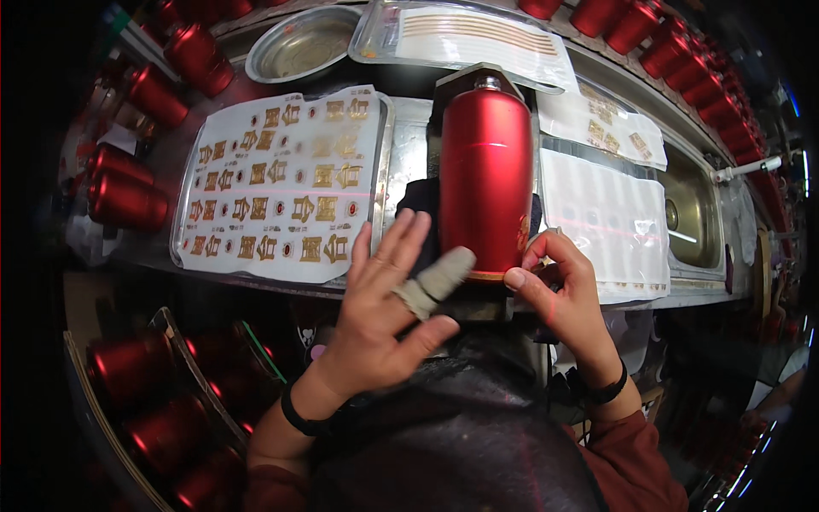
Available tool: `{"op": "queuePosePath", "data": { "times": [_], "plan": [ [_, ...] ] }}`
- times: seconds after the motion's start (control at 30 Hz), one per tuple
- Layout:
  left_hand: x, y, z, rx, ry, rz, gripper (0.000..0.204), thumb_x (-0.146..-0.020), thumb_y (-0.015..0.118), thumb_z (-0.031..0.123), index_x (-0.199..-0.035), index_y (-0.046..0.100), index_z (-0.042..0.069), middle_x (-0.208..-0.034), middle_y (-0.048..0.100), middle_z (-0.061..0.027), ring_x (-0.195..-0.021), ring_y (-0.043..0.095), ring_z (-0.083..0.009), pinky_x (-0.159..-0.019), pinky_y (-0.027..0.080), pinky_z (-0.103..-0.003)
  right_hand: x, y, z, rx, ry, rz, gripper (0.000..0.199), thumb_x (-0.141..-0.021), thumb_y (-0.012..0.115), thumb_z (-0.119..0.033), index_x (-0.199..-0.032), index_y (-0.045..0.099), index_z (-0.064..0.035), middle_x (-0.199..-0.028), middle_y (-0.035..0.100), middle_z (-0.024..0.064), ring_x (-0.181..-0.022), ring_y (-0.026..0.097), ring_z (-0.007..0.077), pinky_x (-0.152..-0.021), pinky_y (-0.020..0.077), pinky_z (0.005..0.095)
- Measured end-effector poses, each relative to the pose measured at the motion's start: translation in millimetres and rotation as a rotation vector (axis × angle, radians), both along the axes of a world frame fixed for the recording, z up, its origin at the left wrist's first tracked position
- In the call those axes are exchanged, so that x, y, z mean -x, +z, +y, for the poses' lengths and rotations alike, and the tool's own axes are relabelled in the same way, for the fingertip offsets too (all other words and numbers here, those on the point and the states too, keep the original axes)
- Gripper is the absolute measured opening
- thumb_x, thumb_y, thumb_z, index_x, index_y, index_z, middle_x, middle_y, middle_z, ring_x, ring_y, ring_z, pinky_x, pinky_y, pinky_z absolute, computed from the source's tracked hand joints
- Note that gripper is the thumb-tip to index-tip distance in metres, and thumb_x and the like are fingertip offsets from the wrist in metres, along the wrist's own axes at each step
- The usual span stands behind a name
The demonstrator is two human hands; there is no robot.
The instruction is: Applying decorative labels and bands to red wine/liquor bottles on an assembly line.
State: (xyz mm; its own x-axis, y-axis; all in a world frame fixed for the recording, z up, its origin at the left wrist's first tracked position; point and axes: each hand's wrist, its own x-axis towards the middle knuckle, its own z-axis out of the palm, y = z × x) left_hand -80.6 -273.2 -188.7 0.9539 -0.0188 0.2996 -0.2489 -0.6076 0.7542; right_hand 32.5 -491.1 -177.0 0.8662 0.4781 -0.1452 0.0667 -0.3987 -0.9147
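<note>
A red metallic bottle lies on a dark stand, its silver threaded neck pointing away from me and its base toward me. Along the base edge runs a thin gold band. My right hand is closed at the lower right of the base, thumb and forefinger gripping its edge. A small gold mark shows on the bottle just above those fingers. My left hand is open, fingers spread, at the base's left side. One of its fingers wears a pale cloth finger cover, which overlaps the bottle's lower left edge in view.
At left, a tray holds a white sheet of gold decals. White sheets lie at right, beside a metal sink. Behind are a round metal basin and a tray of striped strips. More red bottles stand around and fill boxes below.
</note>
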Motion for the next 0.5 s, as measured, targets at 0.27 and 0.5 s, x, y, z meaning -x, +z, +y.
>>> {"op": "queuePosePath", "data": {
  "times": [0.27,0.5],
  "plan": [
    [10,-19,-11,-0.289,0.063,-0.020,0.049,-0.088,0.068,0.039,-0.128,0.066,0.011,-0.152,0.035,-0.0291,-0.141,0.035,-0.0430,-0.115,0.008,-0.062,-1,-1,0,-0.020,0.008,-0.033,0.036,-0.079,0.083,-0.025,-0.076,0.054,-0.0042,-0.079,0.051,0.0013,-0.064,0.046,0.0068,-0.055,0.0387,0.0224],
    [5,-37,-21,-0.152,0.181,-0.224,0.042,-0.081,0.066,0.020,-0.117,0.070,-0.002,-0.143,0.046,-0.0321,-0.135,0.045,-0.0420,-0.115,0.012,-0.063,-2,8,-1,0.004,0.002,0.042,0.034,-0.080,0.082,-0.025,-0.076,0.055,-0.0037,-0.078,0.052,0.0016,-0.065,0.049,0.0071,-0.056,0.0400,0.0227]
  ]
}}
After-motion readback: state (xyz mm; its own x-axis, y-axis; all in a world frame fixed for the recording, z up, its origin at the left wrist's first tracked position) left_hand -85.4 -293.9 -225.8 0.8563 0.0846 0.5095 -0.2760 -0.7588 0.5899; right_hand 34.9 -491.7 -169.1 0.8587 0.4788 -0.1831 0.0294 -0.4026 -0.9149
